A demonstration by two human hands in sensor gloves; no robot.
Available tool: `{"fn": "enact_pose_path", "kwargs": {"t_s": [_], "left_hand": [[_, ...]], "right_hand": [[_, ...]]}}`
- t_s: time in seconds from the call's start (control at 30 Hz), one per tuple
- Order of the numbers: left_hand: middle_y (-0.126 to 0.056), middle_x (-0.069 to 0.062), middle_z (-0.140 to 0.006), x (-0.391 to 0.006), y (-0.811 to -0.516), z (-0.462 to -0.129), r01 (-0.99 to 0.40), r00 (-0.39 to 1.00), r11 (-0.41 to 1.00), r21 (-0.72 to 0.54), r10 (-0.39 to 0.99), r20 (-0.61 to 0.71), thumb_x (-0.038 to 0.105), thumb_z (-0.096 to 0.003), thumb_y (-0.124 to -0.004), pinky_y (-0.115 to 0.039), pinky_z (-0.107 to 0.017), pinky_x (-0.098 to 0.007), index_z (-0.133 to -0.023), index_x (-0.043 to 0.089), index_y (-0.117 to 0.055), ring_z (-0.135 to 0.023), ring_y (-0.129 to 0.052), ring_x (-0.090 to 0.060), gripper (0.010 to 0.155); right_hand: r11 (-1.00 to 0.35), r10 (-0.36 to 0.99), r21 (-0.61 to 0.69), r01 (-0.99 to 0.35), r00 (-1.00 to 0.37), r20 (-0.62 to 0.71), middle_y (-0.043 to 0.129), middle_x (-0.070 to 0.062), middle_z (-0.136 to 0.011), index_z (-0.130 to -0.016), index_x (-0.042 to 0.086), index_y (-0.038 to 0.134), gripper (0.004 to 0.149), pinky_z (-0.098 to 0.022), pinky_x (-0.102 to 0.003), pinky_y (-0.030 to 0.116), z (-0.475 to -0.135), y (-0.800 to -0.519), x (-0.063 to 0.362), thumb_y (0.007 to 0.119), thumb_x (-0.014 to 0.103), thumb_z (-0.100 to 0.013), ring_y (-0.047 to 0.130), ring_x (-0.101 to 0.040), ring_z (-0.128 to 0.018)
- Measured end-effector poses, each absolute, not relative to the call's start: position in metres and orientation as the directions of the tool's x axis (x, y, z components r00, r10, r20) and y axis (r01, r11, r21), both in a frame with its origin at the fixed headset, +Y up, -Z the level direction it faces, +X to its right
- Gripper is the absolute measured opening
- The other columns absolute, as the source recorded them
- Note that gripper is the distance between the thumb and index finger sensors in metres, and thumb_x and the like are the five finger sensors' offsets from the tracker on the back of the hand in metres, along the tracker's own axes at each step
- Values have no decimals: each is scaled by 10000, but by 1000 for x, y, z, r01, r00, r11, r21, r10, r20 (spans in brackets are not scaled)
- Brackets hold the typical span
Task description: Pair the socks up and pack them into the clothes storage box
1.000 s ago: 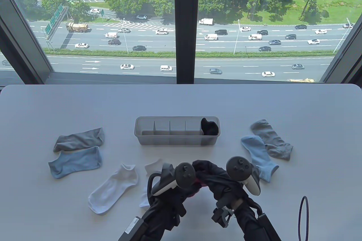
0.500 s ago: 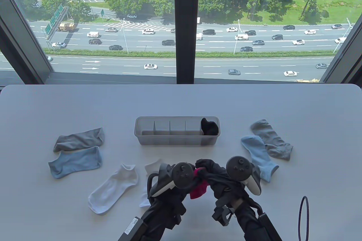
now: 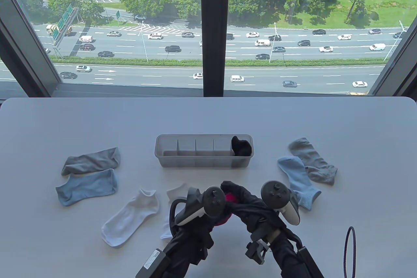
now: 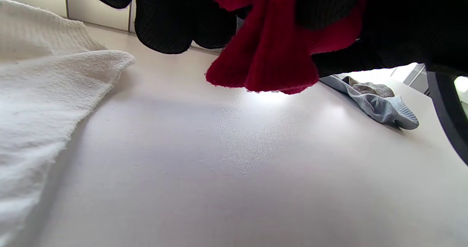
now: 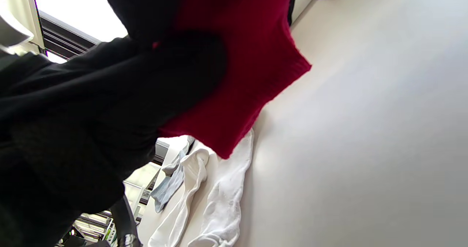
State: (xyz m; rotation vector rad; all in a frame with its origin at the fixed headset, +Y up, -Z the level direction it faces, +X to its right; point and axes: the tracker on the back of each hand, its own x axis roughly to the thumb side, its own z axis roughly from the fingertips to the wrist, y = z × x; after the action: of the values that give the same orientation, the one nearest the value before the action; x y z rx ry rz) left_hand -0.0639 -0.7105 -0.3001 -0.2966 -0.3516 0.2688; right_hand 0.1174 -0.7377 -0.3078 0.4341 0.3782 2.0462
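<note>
Both hands gather red socks above the table's near edge.

Table view: the left hand (image 3: 208,208) and right hand (image 3: 257,206) meet over the red socks (image 3: 229,198), in front of the box (image 3: 203,162) — a black pair (image 3: 241,147) fills its right-end compartment. White socks (image 3: 130,217) lie left; grey (image 3: 91,160) and blue (image 3: 86,186) ones lie farther left, with another blue (image 3: 298,177) and grey (image 3: 312,160) at right. Left wrist view: fingers (image 4: 162,23) curl round the red fabric, hanging clear of the table (image 4: 234,173). Right wrist view: the right hand's curled fingers grip the red socks — white ones behind.
</note>
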Motion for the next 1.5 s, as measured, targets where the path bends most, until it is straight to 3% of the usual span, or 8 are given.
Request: {"fn": "enact_pose_path", "kwargs": {"t_s": [0.23, 0.6, 0.83, 1.0, 1.13, 1.3, 1.43, 1.5], "left_hand": [[-508, -208, -1165, -52, -702, -291, -178, 904, 960, -215, 246, 351, 366, -576, -639, -459, -770, -692, -1129, 118, -361, -1048, -605, -470, 666], [-931, -85, -606, -58, -702, -294, -217, 901, 961, -174, 266, 343, 440, -520, -732, -808, -535, -557, -931, 71, -683, -450, -970, -260, 555], [-738, -172, -990, -44, -699, -283, -205, 883, 976, -68, 214, 417, 410, -550, -667, -629, -705, -641, -1072, 124, -493, -842, -817, -415, 620], [-865, -142, -704, -52, -698, -290, -253, 881, 961, -108, 275, 384, 433, -551, -596, -759, -558, -571, -1030, 46, -530, -521, -913, -276, 620], [-910, -131, -634, -56, -699, -289, -290, 860, 949, -124, 315, 402, 468, -548, -624, -791, -509, -558, -1010, 45, -586, -447, -938, -263, 627], [-759, -157, -958, -48, -700, -287, -196, 886, 972, -127, 231, 402, 489, -536, -668, -647, -686, -646, -1088, 103, -441, -822, -831, -392, 711], [-836, -129, -784, -48, -698, -285, -195, 895, 977, -86, 213, 392, 441, -536, -654, -727, -610, -590, -1047, 62, -492, -603, -894, -301, 657], [-886, -107, -680, -52, -698, -289, -259, 868, 959, -112, 282, 409, 445, -527, -650, -781, -538, -561, -1012, 42, -559, -488, -923, -263, 637]], "right_hand": [[-515, 856, 279, -810, -503, 119, 864, -95, -808, -1027, 116, 566, 506, -737, -592, 575, -307, -737, 123, 655, 381, -606, 892, -246, -718], [-410, 911, 369, -834, -394, 121, 695, -128, -1061, -1088, 256, 512, 561, -739, -626, 548, -309, -735, 125, 730, 364, -582, 738, -375, -941], [-435, 896, 293, -851, -440, 52, 901, -82, -680, -972, 101, 644, 451, -687, -554, 655, -311, -742, 135, 555, 397, -643, 928, -224, -572], [-330, 942, 437, -836, -324, 91, 617, -194, -1123, -1142, 230, 420, 624, -720, -669, 510, -312, -739, 133, 663, 419, -599, 673, -452, -967], [-417, 906, 368, -831, -411, 99, 830, -157, -864, -1059, 193, 569, 514, -712, -594, 599, -313, -737, 131, 669, 376, -590, 859, -311, -734], [-556, 831, 226, -800, -537, 144, 910, -77, -647, -997, 143, 622, 496, -670, -514, 698, -308, -730, 132, 648, 431, -594, 930, -204, -530], [-413, 910, 344, -843, -396, 122, 844, -116, -789, -1061, 164, 538, 578, -713, -592, 597, -310, -732, 132, 684, 443, -576, 861, -283, -696], [-322, 945, 441, -838, -311, 100, 565, -244, -1104, -1137, 185, 368, 699, -711, -666, 517, -311, -735, 131, 713, 413, -574, 659, -461, -942]]}}
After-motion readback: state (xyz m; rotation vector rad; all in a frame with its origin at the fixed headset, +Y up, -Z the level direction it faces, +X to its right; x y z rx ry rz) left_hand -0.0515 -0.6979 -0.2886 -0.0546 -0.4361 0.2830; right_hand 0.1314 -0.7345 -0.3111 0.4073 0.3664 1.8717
